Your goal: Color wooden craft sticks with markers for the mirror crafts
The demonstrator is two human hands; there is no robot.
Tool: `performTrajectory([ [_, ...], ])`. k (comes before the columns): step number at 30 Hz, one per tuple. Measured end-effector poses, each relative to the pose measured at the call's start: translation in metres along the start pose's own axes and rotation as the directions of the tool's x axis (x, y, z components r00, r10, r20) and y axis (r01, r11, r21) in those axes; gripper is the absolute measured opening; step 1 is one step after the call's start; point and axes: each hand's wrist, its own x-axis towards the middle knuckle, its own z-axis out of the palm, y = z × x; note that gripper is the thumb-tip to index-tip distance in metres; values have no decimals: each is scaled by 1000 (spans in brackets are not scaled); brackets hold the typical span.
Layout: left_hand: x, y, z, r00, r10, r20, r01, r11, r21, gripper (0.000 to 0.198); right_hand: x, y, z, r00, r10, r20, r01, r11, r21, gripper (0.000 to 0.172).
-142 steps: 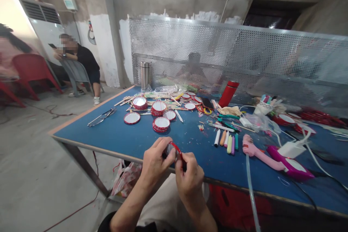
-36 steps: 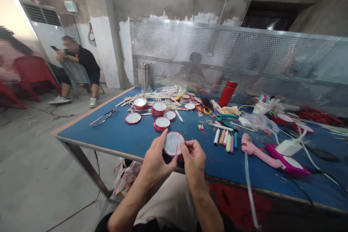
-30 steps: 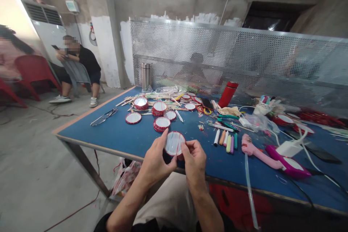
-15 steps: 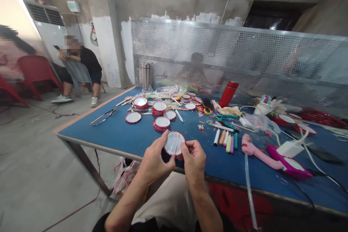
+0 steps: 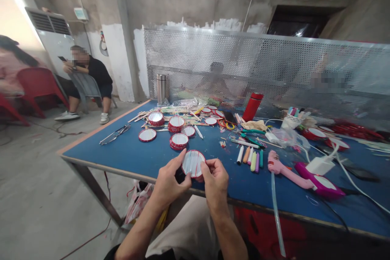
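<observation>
Between both hands, over the table's front edge, is a round white disc with a red rim [image 5: 193, 163]; thin coloured lines cross its face. My left hand [image 5: 171, 182] grips its left side, thumb at the lower edge and a finger along the upper left. My right hand [image 5: 215, 178] pinches its right edge, the thumb on the face and the other fingers curled behind. Just beyond lie similar red-rimmed discs: a stack [image 5: 178, 140], another stack [image 5: 176, 123], one more stack [image 5: 155, 118] and a flat single disc [image 5: 147, 135].
Markers [image 5: 252, 160] lie right of my hands, beside a pink hot glue gun [image 5: 284, 170] with a clear glue stick. Farther back are green-handled pliers [image 5: 252, 137], a red bottle [image 5: 252, 106] and a steel flask [image 5: 161, 88]. Metal tongs [image 5: 115, 134] lie left. A perforated metal screen [image 5: 195, 57] stands behind.
The view has shifted slightly, so the scene sits a little lower and left. Both hands keep their hold on the disc, with little other visible movement.
</observation>
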Motion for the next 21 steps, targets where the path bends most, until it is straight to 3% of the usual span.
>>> performTrajectory([
  [5,1,4,-2,998,13,66,-14,1000,18,75,0,1,0,998,-47,-28,46,998,-33,23],
  [21,1,4,2,999,-15,34,13,998,56,74,0,-2,1,1000,-17,-17,17,999,-36,24],
])
